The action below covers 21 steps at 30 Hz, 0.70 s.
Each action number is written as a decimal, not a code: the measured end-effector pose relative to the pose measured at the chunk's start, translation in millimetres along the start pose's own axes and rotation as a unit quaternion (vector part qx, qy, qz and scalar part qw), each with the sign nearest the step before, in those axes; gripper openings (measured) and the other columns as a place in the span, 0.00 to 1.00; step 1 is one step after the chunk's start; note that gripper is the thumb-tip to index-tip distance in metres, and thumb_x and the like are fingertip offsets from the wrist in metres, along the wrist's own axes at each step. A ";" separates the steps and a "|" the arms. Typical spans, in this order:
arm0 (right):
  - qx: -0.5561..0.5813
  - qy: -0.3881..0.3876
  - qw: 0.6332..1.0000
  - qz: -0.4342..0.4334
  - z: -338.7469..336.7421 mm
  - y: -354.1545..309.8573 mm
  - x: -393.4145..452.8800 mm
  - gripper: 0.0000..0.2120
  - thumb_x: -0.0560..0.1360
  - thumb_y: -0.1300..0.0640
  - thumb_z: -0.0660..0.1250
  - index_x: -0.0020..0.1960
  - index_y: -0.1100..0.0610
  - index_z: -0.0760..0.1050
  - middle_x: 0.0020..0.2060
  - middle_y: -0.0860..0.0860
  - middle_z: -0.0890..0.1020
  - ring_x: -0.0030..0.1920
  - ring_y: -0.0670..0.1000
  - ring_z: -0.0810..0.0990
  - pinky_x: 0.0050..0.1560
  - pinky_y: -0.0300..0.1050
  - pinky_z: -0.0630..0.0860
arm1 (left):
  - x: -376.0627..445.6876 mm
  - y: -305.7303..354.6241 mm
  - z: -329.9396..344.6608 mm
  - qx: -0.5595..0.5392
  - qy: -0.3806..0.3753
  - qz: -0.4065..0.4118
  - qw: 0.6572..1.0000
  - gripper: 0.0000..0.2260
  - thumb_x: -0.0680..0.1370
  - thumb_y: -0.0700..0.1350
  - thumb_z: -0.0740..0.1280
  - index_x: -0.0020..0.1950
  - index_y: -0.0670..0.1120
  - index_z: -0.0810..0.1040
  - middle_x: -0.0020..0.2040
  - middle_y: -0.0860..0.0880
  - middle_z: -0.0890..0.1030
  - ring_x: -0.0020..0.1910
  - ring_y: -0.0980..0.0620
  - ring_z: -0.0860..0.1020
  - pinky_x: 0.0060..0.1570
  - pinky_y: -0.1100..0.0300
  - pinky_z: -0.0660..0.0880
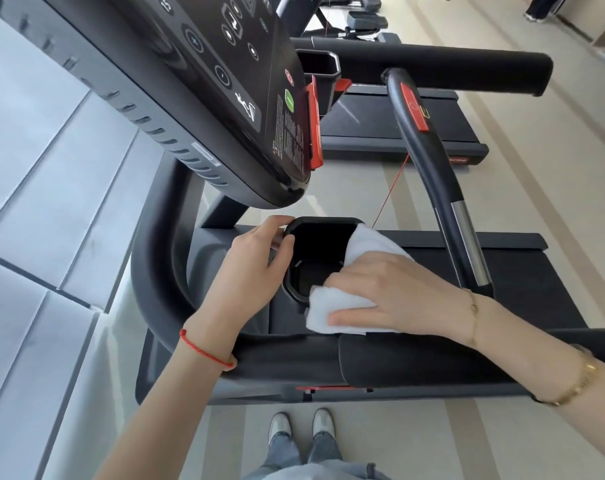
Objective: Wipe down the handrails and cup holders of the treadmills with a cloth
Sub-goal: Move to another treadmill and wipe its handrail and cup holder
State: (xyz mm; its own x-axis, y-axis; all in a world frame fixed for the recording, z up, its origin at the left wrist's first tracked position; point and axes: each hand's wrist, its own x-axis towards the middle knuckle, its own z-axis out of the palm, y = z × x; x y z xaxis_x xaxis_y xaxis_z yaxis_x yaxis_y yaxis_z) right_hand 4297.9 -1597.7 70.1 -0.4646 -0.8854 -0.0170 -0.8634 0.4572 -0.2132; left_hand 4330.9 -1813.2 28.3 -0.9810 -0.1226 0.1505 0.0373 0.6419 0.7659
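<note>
Gym floor [391, 441] in pale beige stripes, with a treadmill's cup holder [320, 258] being wiped with a white cloth [339, 306].

Between the two hands sits the black cup holder, below the slanted console [225, 81]. The left hand [256, 258] grips the holder's far-left rim, thumb and fingers curled over the edge; a red cord circles that wrist. The right hand [391, 296] lies flat over the folded cloth, fingers straight, pressing it against the holder's right rim, with part of the cloth draped over that edge. Gold bracelets show on the right wrist. Both forearms cross above the padded black handrail [415, 355], which runs just under the wrists. Beyond the right hand rises a curved black grip bar [429, 157] with a red button, and a second treadmill [398, 133] stands farther off. Sneakers [301, 424] and jeans show below the handrail.
</note>
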 end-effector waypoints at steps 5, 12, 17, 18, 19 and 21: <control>-0.003 -0.011 0.998 0.069 15.8 -15.9 28.6 0.24 0.76 0.31 0.51 0.42 0.49 0.73 0.30 0.44 0.75 0.34 0.50 0.72 0.37 0.45 0.53 | 0.6 -0.3 1.4 0.004 0.006 0.004 1.000 0.14 0.82 0.45 0.62 0.68 0.48 0.74 0.51 0.51 0.83 0.51 0.56 0.81 0.53 0.59 0.77; 0.079 0.026 0.997 -0.011 3.0 2.3 -12.8 0.18 0.77 0.46 0.67 0.58 0.57 0.79 0.45 0.52 0.81 0.48 0.54 0.77 0.52 0.44 0.70 | 0.1 -2.8 1.2 0.011 0.006 0.007 1.000 0.15 0.81 0.46 0.62 0.68 0.49 0.74 0.50 0.52 0.83 0.51 0.57 0.80 0.57 0.56 0.77; 0.216 0.236 0.942 0.105 2.0 15.2 -24.8 0.19 0.73 0.52 0.73 0.63 0.52 0.77 0.52 0.33 0.76 0.51 0.30 0.75 0.52 0.23 0.67 | -1.4 -3.3 4.0 0.034 0.018 0.008 0.999 0.16 0.81 0.48 0.61 0.69 0.49 0.74 0.51 0.53 0.82 0.52 0.56 0.80 0.56 0.55 0.77; 0.188 0.273 0.935 0.129 -1.5 20.2 -20.7 0.20 0.74 0.49 0.72 0.64 0.50 0.75 0.51 0.30 0.74 0.49 0.28 0.73 0.49 0.21 0.65 | -1.5 -3.7 5.0 0.035 0.020 0.006 0.999 0.15 0.81 0.48 0.61 0.68 0.49 0.74 0.50 0.53 0.82 0.51 0.57 0.80 0.56 0.57 0.77; 0.178 0.285 0.930 0.147 -4.9 25.0 -14.1 0.21 0.74 0.47 0.70 0.65 0.48 0.73 0.52 0.30 0.74 0.50 0.27 0.72 0.50 0.20 0.64 | -1.5 -4.1 5.8 0.036 0.023 0.004 0.999 0.15 0.82 0.47 0.62 0.67 0.49 0.74 0.50 0.54 0.82 0.50 0.58 0.80 0.55 0.59 0.76; 0.200 0.240 0.937 0.158 -7.1 33.2 5.6 0.23 0.76 0.47 0.69 0.68 0.47 0.69 0.60 0.33 0.73 0.57 0.29 0.69 0.56 0.21 0.61 | -1.5 -4.6 6.4 0.040 0.026 0.002 0.999 0.14 0.81 0.47 0.62 0.66 0.50 0.75 0.49 0.54 0.82 0.48 0.60 0.79 0.53 0.65 0.75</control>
State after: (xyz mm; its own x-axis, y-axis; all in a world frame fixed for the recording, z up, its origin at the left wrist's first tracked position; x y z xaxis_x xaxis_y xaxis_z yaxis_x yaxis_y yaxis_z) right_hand 4265.3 -1587.0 69.9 -0.8027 -0.5268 0.2794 -0.5691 0.5367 -0.6230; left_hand 4331.0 -1811.1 20.5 -0.9698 -0.1572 0.1866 0.0238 0.7003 0.7134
